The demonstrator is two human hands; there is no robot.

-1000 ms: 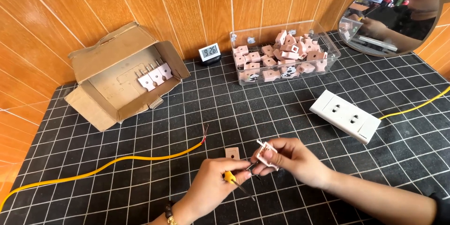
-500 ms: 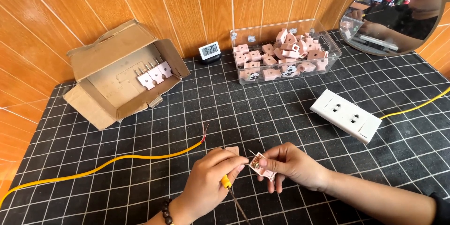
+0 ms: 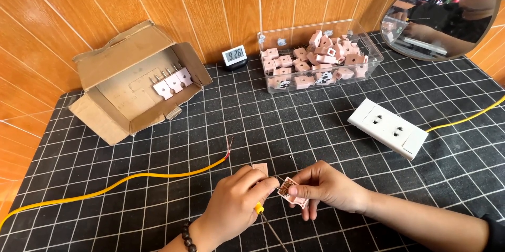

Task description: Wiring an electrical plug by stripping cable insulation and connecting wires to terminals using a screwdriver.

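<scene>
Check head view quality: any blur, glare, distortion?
Head view: even, soft lighting, faint shadows under the hands, left hand and right hand; pink plug part sharp enough, no motion blur; mild glare on the clear plastic bin; wide-angle bending of wall planks; round mirror reflection blurred.

The right hand (image 3: 329, 186) is pinching a small pink plug half (image 3: 293, 194) over a black gridded mat (image 3: 315, 126), while the left hand (image 3: 236, 202) is gripping a yellow-handled screwdriver (image 3: 265, 215) and touching the plug half with its fingertips. Another pink plug piece (image 3: 260, 168) is lying on the mat just behind the left hand, near the bare end of a yellow cable (image 3: 131, 178). Farther back, an open cardboard box (image 3: 126, 81), a small clock (image 3: 234, 55), a clear bin of pink plugs (image 3: 315, 63) and a white socket strip (image 3: 388, 127) are sitting well apart.
</scene>
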